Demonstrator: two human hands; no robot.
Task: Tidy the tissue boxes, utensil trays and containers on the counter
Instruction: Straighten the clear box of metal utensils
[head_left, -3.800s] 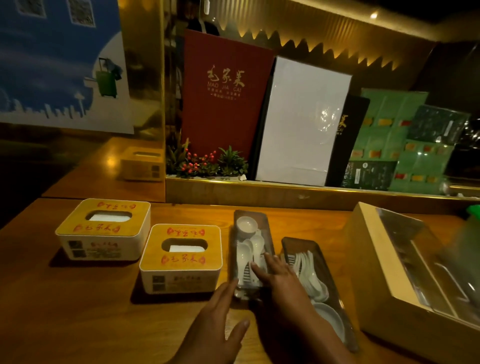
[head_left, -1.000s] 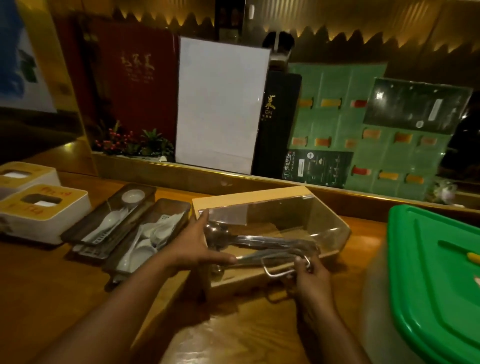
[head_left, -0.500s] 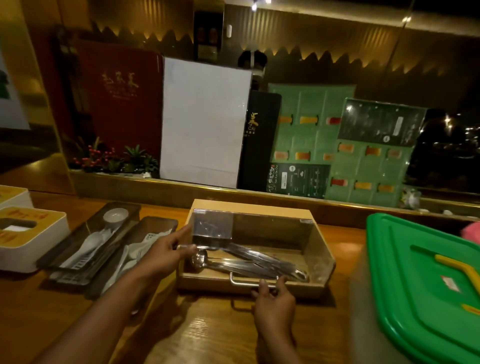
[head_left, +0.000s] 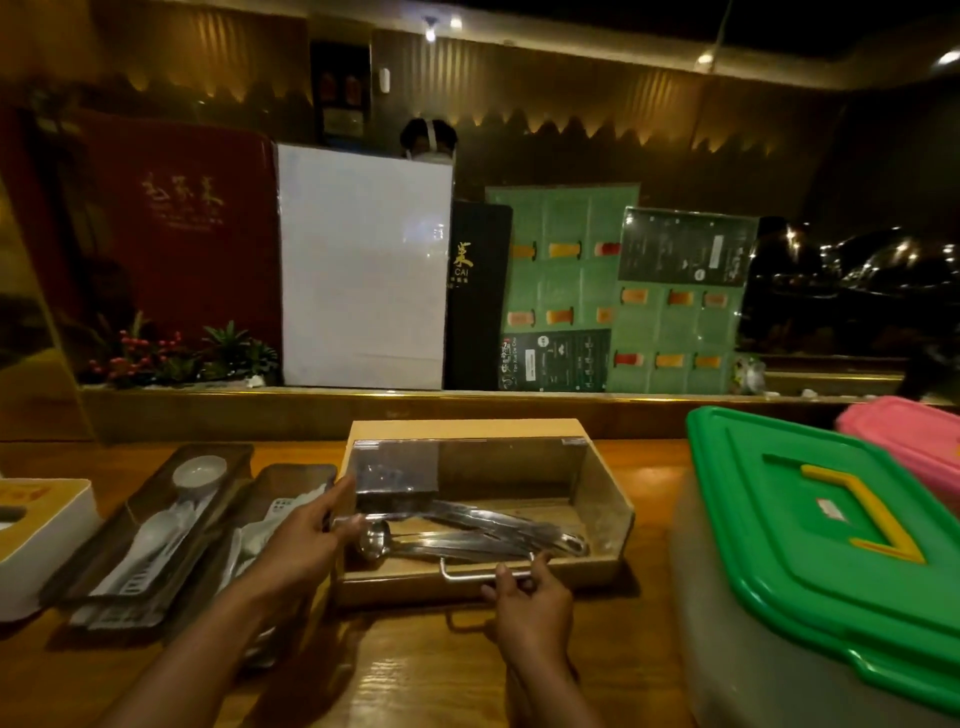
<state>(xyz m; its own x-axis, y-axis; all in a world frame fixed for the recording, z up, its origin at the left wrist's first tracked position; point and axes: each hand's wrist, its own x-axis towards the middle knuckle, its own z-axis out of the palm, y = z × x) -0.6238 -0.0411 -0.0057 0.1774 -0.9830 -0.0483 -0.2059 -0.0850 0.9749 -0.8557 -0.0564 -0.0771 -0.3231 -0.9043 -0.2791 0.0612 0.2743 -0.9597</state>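
Head view, operator's report. My right hand has its grip closed around the metal bar handle on the front of the wooden utensil box; the fingertips curl over the bar. My left hand lies against the box's left end, thumb at the corner of the clear lid, fingers half closed on the edge. I cannot tell whether it pinches the lid or only steadies the wall.

Contents: long steel serving utensils, a small ladle among them, lie slantwise under the lid.

Position: the box sits on the counter, roughly square to the back ledge. Just beside it on the left are two dark utensil trays holding white spoons and a small cup; they lie at an angle, side by side. A tissue box shows at the far left edge, partly cut off. A container with a green lid stands near on the right, a pink-lidded one behind it.

Progress, as I judge it: the trays are grouped but not squared to the ledge. The utensil box is the item in hand and looks nearly aligned. The green and pink containers look unaddressed. I estimate the task at about midway.
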